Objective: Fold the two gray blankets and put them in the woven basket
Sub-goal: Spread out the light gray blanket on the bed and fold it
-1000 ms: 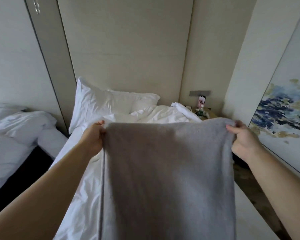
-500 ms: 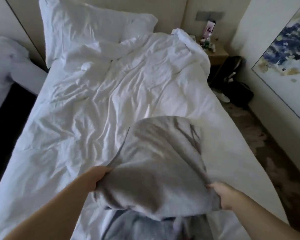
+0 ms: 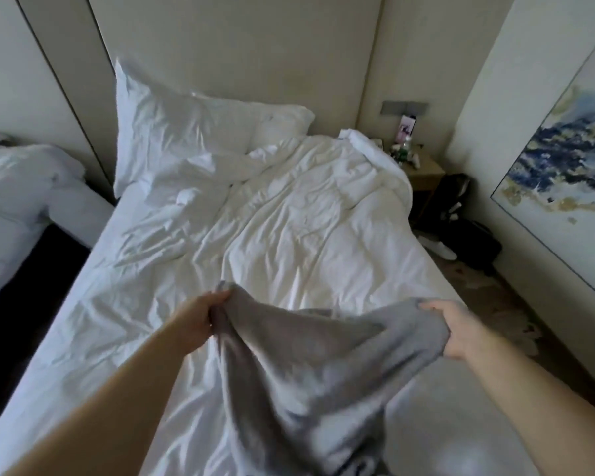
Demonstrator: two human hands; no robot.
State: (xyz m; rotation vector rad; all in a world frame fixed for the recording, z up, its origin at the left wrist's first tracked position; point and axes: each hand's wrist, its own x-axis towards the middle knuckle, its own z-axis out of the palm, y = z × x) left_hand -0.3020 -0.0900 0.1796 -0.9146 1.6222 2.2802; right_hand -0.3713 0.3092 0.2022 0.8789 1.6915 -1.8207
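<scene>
A gray blanket (image 3: 310, 369) hangs slack between my two hands above the near end of a white bed (image 3: 248, 228). My left hand (image 3: 200, 321) grips its left top corner, bunched in the fist. My right hand (image 3: 457, 329) pinches the right top corner. The cloth sags in the middle and trails down out of the frame at the bottom. Only one gray blanket shows. No woven basket is in view.
White pillows (image 3: 186, 132) lean on the wall at the head of the bed. A second bed (image 3: 24, 201) stands at left across a dark gap. At right are a wooden nightstand (image 3: 423, 173), dark bags (image 3: 468, 231) on the floor and a wall painting (image 3: 564, 173).
The blanket was held up taut a second ago, then dropped low and bunched onto the bed. Now my hands have lifted it again and spread apart, and my view has tilted up.
</scene>
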